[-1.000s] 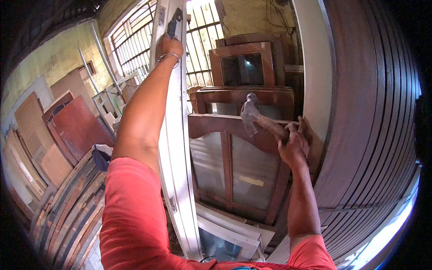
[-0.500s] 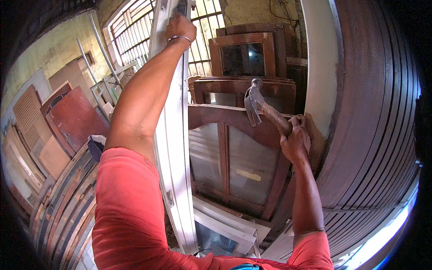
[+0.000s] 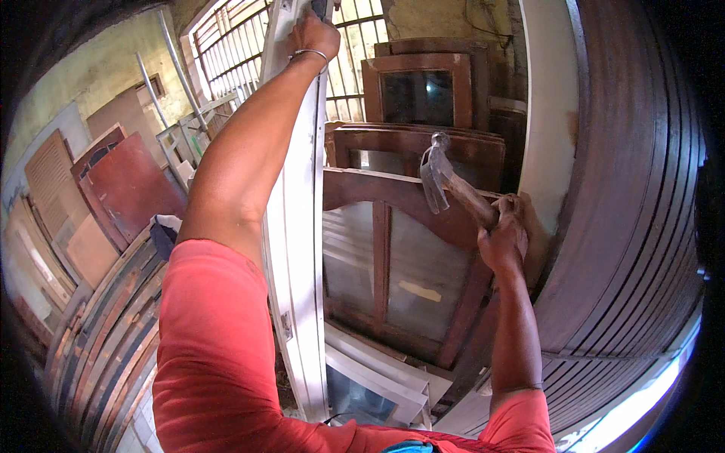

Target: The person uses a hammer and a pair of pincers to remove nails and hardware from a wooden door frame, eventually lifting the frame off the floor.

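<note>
My right hand point(image 3: 504, 235) grips the worn wooden handle of a claw hammer point(image 3: 470, 198) close to its end. The hammer's grey metal head points up and away to the left, with the claw hanging downward. High up, my left hand point(image 3: 314, 38) is closed at the upper part of a tall white door point(image 3: 296, 302), which stands edge-on towards me. Something small and dark shows beside its fingers, but I cannot make out what it is. A small metal plate point(image 3: 286, 325) is set into the door's edge lower down. The hammer head is apart from the door.
Brown framed glass panels point(image 3: 377, 257) lean in rows behind the hammer. To the right stands a dark slatted shutter point(image 3: 627, 189) beside a pale post point(image 3: 550, 98). Curved wooden pieces point(image 3: 113, 332) and boards point(image 3: 130, 189) are stacked on the left, below a barred window point(image 3: 230, 57).
The whole view has shifted slightly, so most things sit a little further right. Both hands keep their holds, and the hammer stays raised at about the same angle.
</note>
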The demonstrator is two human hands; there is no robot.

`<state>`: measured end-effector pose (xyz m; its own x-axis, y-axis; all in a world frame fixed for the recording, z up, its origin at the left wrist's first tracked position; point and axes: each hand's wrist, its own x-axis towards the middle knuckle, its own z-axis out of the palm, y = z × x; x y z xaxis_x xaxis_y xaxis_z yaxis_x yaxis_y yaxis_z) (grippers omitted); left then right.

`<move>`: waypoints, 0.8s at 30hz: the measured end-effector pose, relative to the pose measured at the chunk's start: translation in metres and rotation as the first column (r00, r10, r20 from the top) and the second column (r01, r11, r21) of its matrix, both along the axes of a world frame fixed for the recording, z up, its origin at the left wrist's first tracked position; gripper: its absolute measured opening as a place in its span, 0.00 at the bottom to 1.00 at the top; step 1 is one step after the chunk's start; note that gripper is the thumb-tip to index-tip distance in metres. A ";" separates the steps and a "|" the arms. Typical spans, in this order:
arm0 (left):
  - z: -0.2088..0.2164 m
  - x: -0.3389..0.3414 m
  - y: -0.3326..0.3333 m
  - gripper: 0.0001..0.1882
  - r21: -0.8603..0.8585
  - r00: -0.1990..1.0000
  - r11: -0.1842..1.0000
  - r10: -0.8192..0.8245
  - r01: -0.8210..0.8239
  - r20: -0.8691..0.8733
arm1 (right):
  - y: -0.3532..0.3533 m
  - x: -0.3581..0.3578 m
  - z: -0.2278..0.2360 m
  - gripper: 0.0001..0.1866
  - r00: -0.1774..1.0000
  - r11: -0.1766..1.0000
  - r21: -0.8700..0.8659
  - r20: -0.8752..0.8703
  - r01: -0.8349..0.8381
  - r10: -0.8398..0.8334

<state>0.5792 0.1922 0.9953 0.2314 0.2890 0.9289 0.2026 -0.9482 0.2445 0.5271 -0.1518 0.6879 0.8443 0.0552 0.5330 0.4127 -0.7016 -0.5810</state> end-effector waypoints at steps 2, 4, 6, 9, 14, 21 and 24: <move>0.006 -0.012 0.011 0.23 0.023 0.996 1.000 -0.001 -0.001 0.089 | 0.000 0.000 0.000 0.23 0.997 1.000 -0.022 -0.074 -0.014 0.013; 0.019 -0.025 0.021 0.23 -0.170 0.999 0.985 -0.032 0.032 0.004 | 0.000 0.000 -0.001 0.22 1.000 1.000 -0.003 -0.004 -0.005 0.005; 0.027 -0.033 0.027 0.21 -0.376 0.964 0.889 -0.260 0.260 0.053 | -0.001 0.001 -0.002 0.22 0.997 1.000 0.007 0.074 -0.006 0.006; 0.040 -0.045 0.035 0.19 -0.425 0.937 0.854 -0.347 0.300 -0.036 | -0.002 0.002 -0.004 0.16 1.000 0.997 0.073 -0.015 -0.026 0.027; 0.021 -0.024 0.033 0.25 -0.526 0.770 0.682 -0.634 0.508 -0.078 | -0.005 0.003 -0.005 0.21 0.999 0.999 0.034 0.024 -0.041 0.041; -0.007 0.090 -0.029 0.28 0.039 0.986 0.992 -0.126 0.123 0.113 | 0.001 -0.001 -0.005 0.17 0.997 0.997 0.080 0.076 -0.019 0.013; 0.010 0.142 -0.127 0.25 0.266 0.940 0.904 -0.340 0.335 -0.030 | 0.000 -0.001 -0.006 0.17 0.999 0.997 0.070 0.049 -0.023 0.019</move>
<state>0.7214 0.0650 1.0052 0.2552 -0.0590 0.9651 -0.1432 -0.9894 -0.0226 0.5264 -0.1521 0.6823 0.8165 0.0338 0.5763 0.4557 -0.6506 -0.6075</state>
